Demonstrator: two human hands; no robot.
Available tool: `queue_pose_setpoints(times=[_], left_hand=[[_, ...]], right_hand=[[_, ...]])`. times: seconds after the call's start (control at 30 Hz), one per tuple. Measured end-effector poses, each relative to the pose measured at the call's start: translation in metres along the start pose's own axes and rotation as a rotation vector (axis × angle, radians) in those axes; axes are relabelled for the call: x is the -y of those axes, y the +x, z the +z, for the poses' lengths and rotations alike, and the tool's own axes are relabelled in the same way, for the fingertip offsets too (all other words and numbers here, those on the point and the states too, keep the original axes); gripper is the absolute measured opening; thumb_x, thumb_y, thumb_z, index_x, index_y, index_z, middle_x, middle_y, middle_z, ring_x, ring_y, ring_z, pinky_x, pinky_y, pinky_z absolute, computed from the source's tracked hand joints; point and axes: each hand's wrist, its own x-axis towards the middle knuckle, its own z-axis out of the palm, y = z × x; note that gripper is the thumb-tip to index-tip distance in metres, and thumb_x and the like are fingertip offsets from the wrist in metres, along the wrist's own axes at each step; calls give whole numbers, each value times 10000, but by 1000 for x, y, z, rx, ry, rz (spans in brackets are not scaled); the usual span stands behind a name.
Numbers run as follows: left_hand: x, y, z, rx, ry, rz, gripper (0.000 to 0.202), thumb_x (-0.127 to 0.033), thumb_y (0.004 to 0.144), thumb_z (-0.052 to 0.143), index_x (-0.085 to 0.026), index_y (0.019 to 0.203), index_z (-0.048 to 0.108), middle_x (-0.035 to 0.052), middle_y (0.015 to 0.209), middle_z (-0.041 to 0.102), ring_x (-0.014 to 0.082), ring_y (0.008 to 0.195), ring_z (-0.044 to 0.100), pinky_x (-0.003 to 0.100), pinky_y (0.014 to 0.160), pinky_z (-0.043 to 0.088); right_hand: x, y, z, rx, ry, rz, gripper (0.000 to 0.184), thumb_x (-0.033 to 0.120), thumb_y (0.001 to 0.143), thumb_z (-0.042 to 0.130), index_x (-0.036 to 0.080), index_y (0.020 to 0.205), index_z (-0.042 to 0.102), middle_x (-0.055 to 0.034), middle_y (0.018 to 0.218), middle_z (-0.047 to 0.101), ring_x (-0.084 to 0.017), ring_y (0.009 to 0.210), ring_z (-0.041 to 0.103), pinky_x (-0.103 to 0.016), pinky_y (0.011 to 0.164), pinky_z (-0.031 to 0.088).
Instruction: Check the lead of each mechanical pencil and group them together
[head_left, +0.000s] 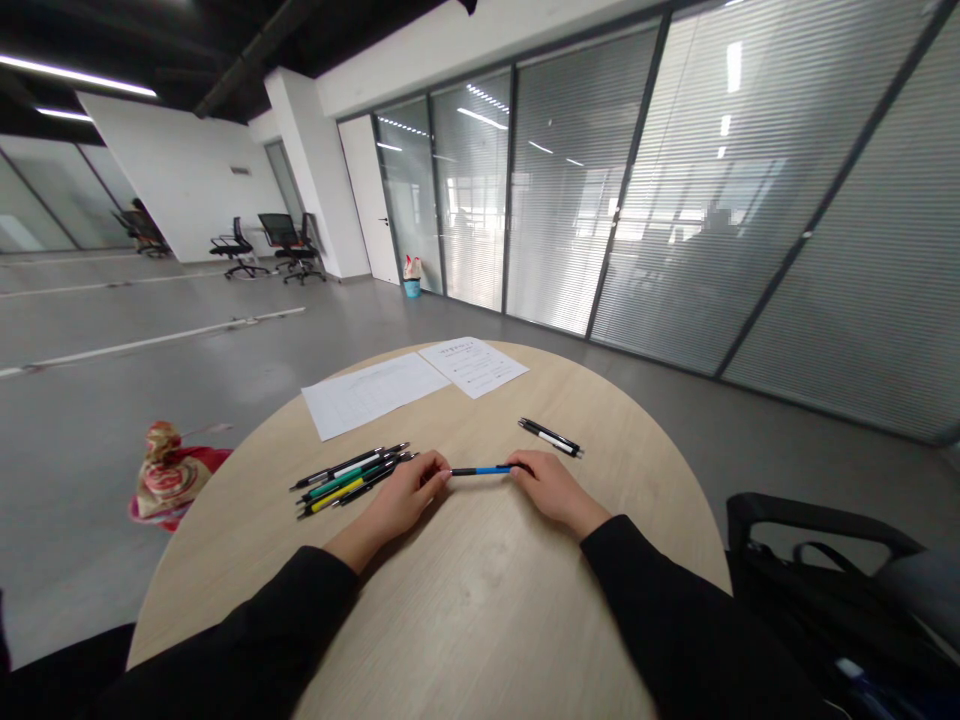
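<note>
A blue pen [484,470] with a black grip lies level between my hands, just above or on the round table. My left hand [411,490] pinches its black end on the left. At the other end, the fingers of my right hand [551,487] close on the pen near its clip. Beside my left hand is a loose bundle of several pens [349,480], in black, white, green and yellow. Beyond my right hand lie black and white pens [551,437], side by side. The pen's two tips are partly hidden by my fingers.
Two printed sheets [375,392] lie at the far side of the round wooden table [480,600]. A black chair [817,520] holding a dark bag stands at the right. On the floor at the left sits a red and gold bundle [172,475].
</note>
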Motion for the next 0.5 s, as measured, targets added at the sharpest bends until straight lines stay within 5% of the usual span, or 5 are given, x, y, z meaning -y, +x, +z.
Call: queue_pose_setpoints(times=[0.17, 0.37, 0.5], left_hand=[[-1, 1, 0, 52, -1, -21, 437, -498, 994, 399, -196, 733, 578, 3, 661, 599, 181, 626, 540, 293, 621, 385], [1, -2, 2, -11, -41, 18, 244, -424, 932, 538, -202, 1015, 593, -10, 792, 603, 176, 710, 544, 284, 669, 411], [1, -2, 2, -13, -34, 26, 206, -390, 940, 519, -200, 955, 596, -9, 780, 601, 171, 695, 534, 285, 664, 406]], right_hand=[[2, 0, -2, -8, 4, 3, 195, 133, 917, 554, 191, 964, 734, -66, 979, 745, -212, 924, 661, -310, 855, 456], [1, 0, -2, -19, 4, 3, 197, 131, 916, 554, 192, 962, 736, -65, 975, 745, -208, 906, 657, -307, 842, 459], [1, 0, -1, -18, 5, 9, 191, 141, 921, 555, 196, 951, 736, -61, 969, 746, -211, 910, 657, -308, 840, 456]])
